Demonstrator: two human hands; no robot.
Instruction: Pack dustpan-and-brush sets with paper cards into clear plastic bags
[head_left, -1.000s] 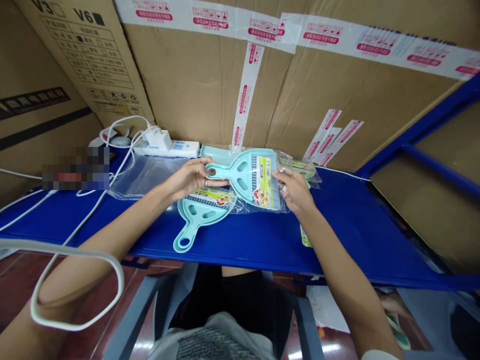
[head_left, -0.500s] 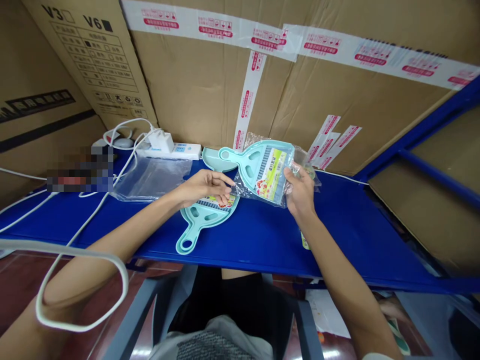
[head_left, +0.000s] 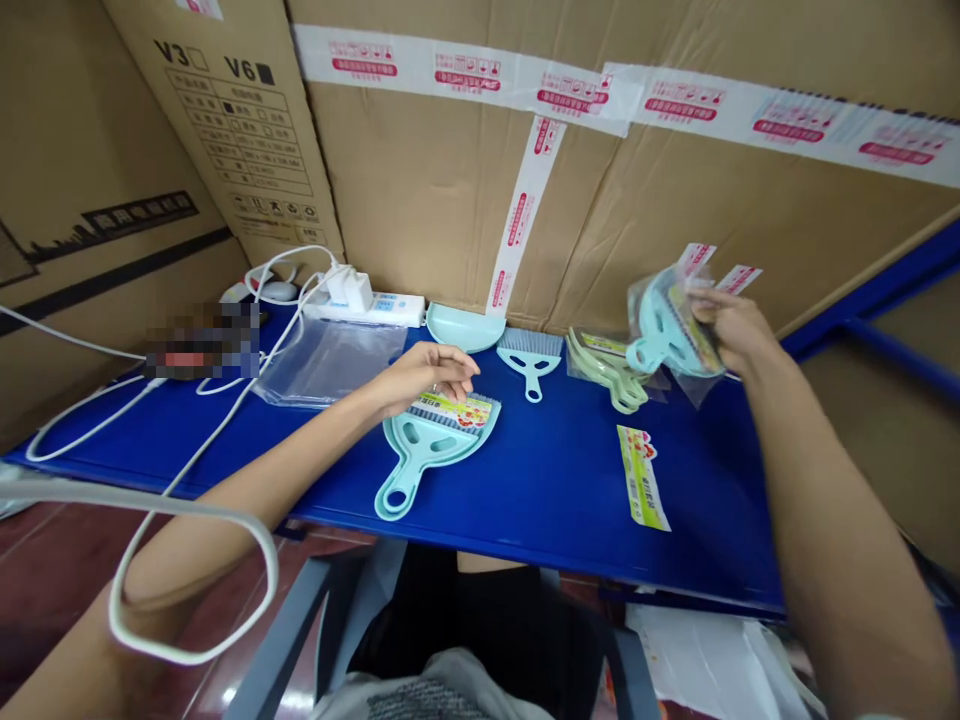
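Note:
My right hand [head_left: 733, 325] grips a light blue dustpan and brush set [head_left: 660, 330] in a clear plastic bag, raised at the right near the cardboard. Below it, a green dustpan and brush set [head_left: 611, 370] lies in its own clear bag. My left hand [head_left: 429, 380] hovers with loosely bent fingers and nothing visible in them. Under that hand rests another light blue dustpan and brush set [head_left: 411, 462] with a yellow-green label, its handle towards me. A loose blue brush [head_left: 531, 362] and a blue dustpan [head_left: 465, 328] lie behind.
On the blue table [head_left: 525, 500] lie a loose label card [head_left: 643, 480] and a stack of clear bags [head_left: 337, 360]. A power strip [head_left: 390, 309] with white cables [head_left: 217, 420] occupies the left back. Large cardboard [head_left: 420, 200] stands behind the table.
My right hand has carried the bagged dustpan and brush set from the middle to the right, away from my left hand. The loose brush, green set and label card now show.

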